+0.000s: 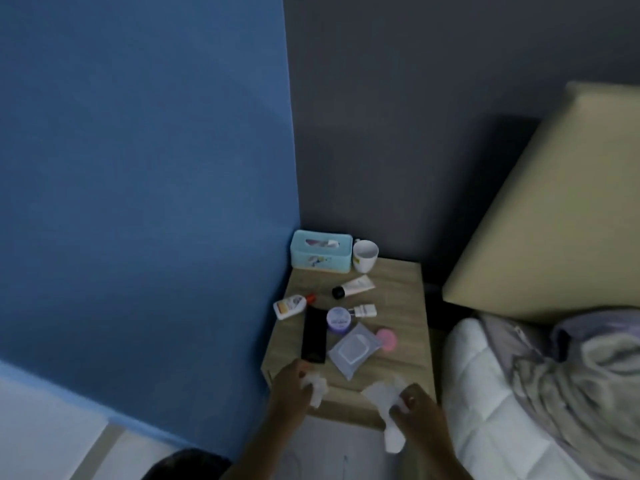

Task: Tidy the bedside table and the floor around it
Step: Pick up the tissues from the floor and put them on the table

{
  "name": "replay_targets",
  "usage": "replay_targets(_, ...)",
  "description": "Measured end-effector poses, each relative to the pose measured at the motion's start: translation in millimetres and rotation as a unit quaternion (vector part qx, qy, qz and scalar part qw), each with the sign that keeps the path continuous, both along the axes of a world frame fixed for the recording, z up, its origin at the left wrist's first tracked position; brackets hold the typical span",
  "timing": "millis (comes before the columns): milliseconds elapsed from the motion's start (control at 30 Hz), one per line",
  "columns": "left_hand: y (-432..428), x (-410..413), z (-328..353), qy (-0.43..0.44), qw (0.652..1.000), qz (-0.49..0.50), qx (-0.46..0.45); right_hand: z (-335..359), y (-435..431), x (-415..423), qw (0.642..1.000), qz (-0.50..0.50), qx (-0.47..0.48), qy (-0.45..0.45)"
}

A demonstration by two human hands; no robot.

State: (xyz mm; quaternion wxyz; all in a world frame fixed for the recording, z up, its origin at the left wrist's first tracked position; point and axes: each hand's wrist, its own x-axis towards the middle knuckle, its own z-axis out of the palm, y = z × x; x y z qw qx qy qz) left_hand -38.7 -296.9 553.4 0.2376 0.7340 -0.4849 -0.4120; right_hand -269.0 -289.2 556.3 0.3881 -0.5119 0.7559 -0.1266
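Gripping crumpled tissue (317,386) in left hand (291,382), white wipe (379,398) in right hand (419,410); tissue box (320,252) shows 1 sheet (330,242).

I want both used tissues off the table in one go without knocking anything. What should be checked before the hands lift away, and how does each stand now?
1. Left hand grips the crumpled tissue: ok.
2. Right hand grips the long tissue: ok, its tail hangs past the table edge.
3. Crumpled tissue free of the black device: cannot tell, they lie very close.
4. Wipes pack clear of both hands: ok.
5. Mug upright, far from the hands: ok.
6. Bin within reach: cannot tell, none in view.
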Motion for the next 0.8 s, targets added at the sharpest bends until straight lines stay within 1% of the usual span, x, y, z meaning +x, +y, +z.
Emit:
replay_targets(100, -56.3, -2.4, 14.4, 0.006, 0.999, -0.019, -0.039, 11.7, -50.8, 5.1, 0.999, -0.018, -0.027, 0.004)
replay_targets(267, -133.5, -2.6, 1.7, 0.021, 0.999, -0.032, -0.027, 8.4, -124.4, 13.7, 0.996, -0.051, -0.063, -0.029)
replay_targets(367, -177.2, -3.6, -20.7, 0.02, 0.999, -0.047, -0.015, -7.2, -161.0, 20.9, 0.995, -0.06, -0.073, -0.032)
replay_targets(467, -216.7, -6.1, -43.0, -0.003, 0.998, -0.057, -0.032, -25.8, -192.8, 25.4, 0.994, -0.059, -0.089, -0.021)
replay_targets(600, -262.3, -10.9, -71.3, -0.017, 0.998, -0.044, -0.047, -55.6, -233.0, 32.8, 0.993, -0.061, -0.104, -0.011)
replay_targets(733, -285.9, -15.8, -98.0, -0.003, 0.998, -0.028, -0.048, -85.0, -258.3, 39.0, 0.99, -0.051, -0.128, 0.001)
replay_targets(800, -289.7, -18.2, -105.1, 0.003, 0.998, -0.04, -0.048, -95.8, -262.7, 39.1, 0.991, -0.044, -0.125, 0.007)
